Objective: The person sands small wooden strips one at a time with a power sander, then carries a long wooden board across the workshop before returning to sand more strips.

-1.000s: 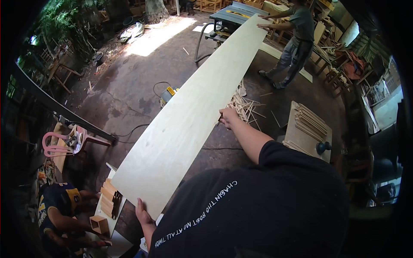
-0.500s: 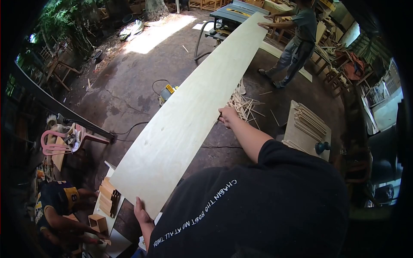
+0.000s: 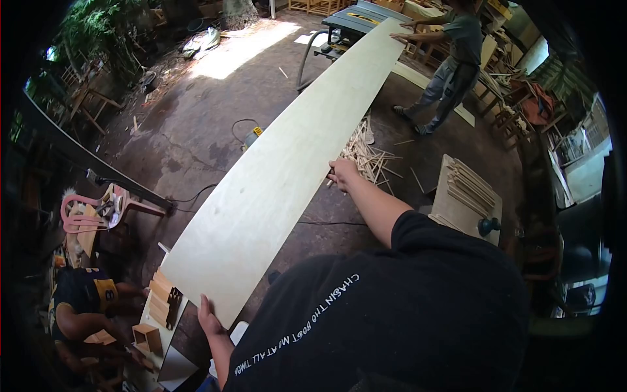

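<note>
A long pale wooden panel (image 3: 274, 163) stretches from the lower left to the top of the view. My left hand (image 3: 212, 319) grips its near end, thumb showing at the edge. Farther up the panel's right edge, my right hand (image 3: 342, 174) is closed round the rim; its fingertips are partly under the panel. A standing person (image 3: 457, 59) has both hands on the far end, beside a table saw (image 3: 349, 25).
Thin sticks (image 3: 371, 153) lie in a heap right of the panel. A board (image 3: 444, 196) bears more strips and a teal tool (image 3: 488, 226). Another person (image 3: 85, 304) works by wooden blocks at the lower left. A pink chair (image 3: 81, 214) and a yellow tool (image 3: 255, 133) stand leftward.
The panel's near end and my left hand have shifted slightly left and up. My right hand has moved a little left and up with the edge. The person at the lower left leans lower.
</note>
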`<state>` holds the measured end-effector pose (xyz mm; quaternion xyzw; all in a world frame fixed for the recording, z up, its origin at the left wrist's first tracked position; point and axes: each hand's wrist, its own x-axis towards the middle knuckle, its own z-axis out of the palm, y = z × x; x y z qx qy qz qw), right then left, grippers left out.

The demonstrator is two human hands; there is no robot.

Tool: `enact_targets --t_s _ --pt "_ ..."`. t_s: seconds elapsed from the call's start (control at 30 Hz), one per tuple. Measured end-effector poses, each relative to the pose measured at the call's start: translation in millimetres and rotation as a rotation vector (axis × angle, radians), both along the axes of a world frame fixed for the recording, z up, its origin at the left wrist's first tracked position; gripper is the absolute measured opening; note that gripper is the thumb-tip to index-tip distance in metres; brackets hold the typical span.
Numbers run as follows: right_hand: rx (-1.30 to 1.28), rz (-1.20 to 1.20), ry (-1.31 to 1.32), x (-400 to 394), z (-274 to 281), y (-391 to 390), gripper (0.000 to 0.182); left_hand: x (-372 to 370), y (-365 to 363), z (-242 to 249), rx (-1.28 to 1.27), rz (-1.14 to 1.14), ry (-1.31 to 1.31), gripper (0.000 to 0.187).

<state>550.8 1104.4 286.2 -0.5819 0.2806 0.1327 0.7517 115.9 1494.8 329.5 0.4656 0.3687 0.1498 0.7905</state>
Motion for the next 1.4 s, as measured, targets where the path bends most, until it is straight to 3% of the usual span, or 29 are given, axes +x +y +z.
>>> enact_targets --t_s 0.4,0.6,0.8,0.93,1.1,1.17,1.4 --pt "-0.050 -0.109 0.009 15.2 -9.5 38.5 0.022 17.2 50.3 -38.7 -0.109 -0.052 0.025 0.049" --pt "-0.153 -0.130 0.022 30.7 -42.3 37.3 0.027 21.2 40.7 -15.6 -0.046 -0.063 0.061 0.048" --pt "-0.084 -0.242 -0.004 16.2 -12.5 53.0 0.016 19.1 46.2 -25.9 -0.098 -0.070 0.068 0.046" --pt "-0.167 -0.152 0.081 12.4 7.9 53.3 0.001 15.4 46.1 -29.0 -0.153 -0.080 0.088 0.046" --pt "-0.206 -0.094 0.088 17.2 3.1 46.9 0.007 13.4 41.3 -25.6 -0.098 -0.047 0.097 0.047" --pt "-0.210 -0.034 0.093 23.8 -11.1 36.6 0.021 17.3 41.9 -22.0 -0.159 -0.056 0.081 0.048" --pt "-0.165 -0.057 0.075 29.2 -26.0 27.3 0.015 9.3 44.8 -33.2 -0.123 -0.068 0.164 0.046"
